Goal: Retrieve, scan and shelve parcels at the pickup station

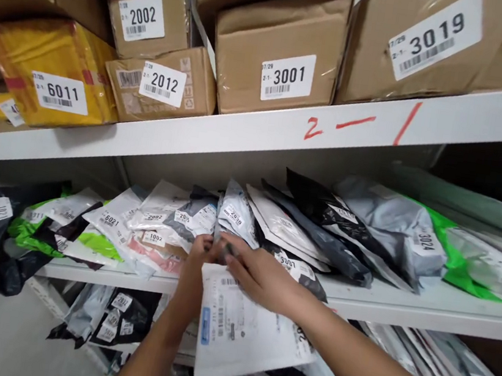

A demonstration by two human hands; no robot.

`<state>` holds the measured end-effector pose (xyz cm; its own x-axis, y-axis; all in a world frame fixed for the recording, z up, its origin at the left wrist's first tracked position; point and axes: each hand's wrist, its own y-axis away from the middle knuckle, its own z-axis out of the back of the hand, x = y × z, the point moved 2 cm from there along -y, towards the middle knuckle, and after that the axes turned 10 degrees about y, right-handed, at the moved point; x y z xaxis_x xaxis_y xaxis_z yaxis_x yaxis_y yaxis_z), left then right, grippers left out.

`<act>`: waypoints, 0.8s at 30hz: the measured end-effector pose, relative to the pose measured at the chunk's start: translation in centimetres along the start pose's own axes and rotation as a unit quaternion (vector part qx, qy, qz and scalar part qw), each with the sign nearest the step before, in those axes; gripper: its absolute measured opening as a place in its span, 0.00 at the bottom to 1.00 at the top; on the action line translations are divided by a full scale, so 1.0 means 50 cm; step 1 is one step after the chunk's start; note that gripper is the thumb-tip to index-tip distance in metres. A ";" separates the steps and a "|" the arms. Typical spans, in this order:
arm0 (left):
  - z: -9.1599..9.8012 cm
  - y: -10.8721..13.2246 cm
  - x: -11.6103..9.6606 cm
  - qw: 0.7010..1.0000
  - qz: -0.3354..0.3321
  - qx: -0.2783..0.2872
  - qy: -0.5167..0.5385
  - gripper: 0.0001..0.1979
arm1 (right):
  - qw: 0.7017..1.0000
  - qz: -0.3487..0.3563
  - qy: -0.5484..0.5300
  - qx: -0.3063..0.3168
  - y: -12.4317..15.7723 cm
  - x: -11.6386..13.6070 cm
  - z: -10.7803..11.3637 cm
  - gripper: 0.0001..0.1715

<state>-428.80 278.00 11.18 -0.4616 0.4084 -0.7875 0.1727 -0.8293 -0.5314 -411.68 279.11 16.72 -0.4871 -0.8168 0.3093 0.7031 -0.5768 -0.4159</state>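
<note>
At the middle shelf's front edge, my right hand is closed, with a small dark object between its fingers that I cannot make out. A white parcel bag with a printed label hangs just below this hand, its top edge under the fingers. Close beside it, my left hand reaches among the bags; its fingers are bent near a grey bag, and what they touch is partly hidden. Behind the hands stand a bag labelled 2030 and a bag labelled 2015.
Above, a white shelf beam marked in red carries cardboard boxes, including 3001, and a yellow parcel. Bags line the middle shelf, among them a black bag overhanging at the left. More parcels lie on the shelf below.
</note>
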 end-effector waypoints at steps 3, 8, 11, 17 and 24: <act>0.034 -0.006 -0.005 0.996 -0.050 0.062 -0.041 0.18 | 0.992 0.010 0.121 0.035 -0.030 0.010 -0.019 0.31; 0.197 -0.005 0.011 0.892 -0.118 -0.347 -0.264 0.14 | 0.978 0.014 0.200 0.057 -0.046 0.025 -0.040 0.30; 0.266 -0.006 0.021 0.852 -0.033 -0.396 -0.342 0.20 | 0.978 0.047 0.202 0.040 -0.046 0.043 -0.035 0.29; 0.290 -0.040 -0.002 0.846 -0.057 -0.313 -0.428 0.24 | 0.965 0.137 0.222 0.004 -0.112 0.116 -0.013 0.22; 0.258 -0.092 0.028 0.882 -0.117 0.030 -0.455 0.17 | 0.941 0.097 0.308 0.102 -0.275 0.124 -0.077 0.31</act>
<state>-441.47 277.45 16.56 -0.9908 0.1182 -0.0662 -0.0540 -0.7924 -0.6076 -426.34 281.92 21.08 -0.5022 -0.7965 -0.3368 0.8644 -0.4518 -0.2206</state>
